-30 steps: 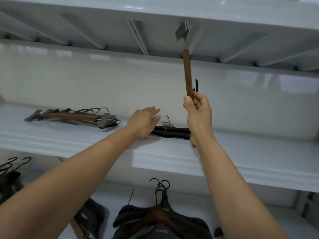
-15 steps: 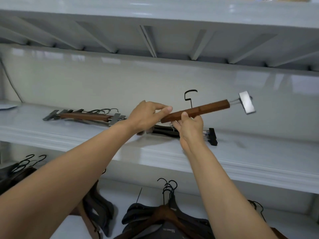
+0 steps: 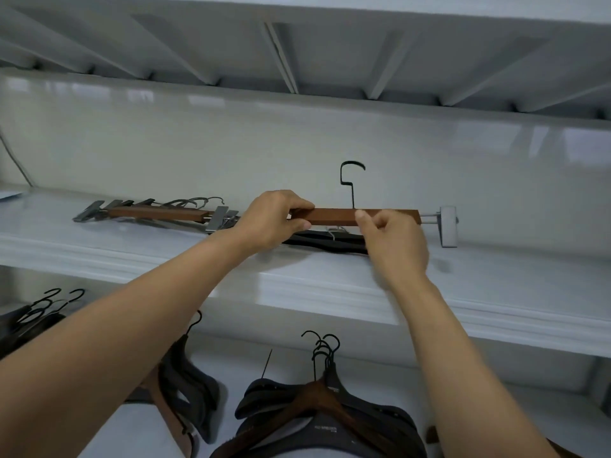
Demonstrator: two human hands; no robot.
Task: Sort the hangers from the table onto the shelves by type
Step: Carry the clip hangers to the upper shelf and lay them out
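Two hands, left hand (image 3: 274, 219) and right hand (image 3: 393, 239), grip a flat wooden clip hanger (image 3: 334, 217) level above the glossy white shelf (image 3: 330, 285) holding black hangers (image 3: 330, 242).

Bare left hand (image 3: 272, 221), right hand (image 3: 395, 246)

A glossy white back wall (image 3: 297, 143) carries pale reflections. A thin dark cable (image 3: 15, 160) slants down it at the far left, ending near a flat pale sheet (image 3: 9, 195) that the frame's edge cuts off.

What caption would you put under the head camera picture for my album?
The left hand and right hand hold a wooden clip hanger level over black hangers on the white shelf.
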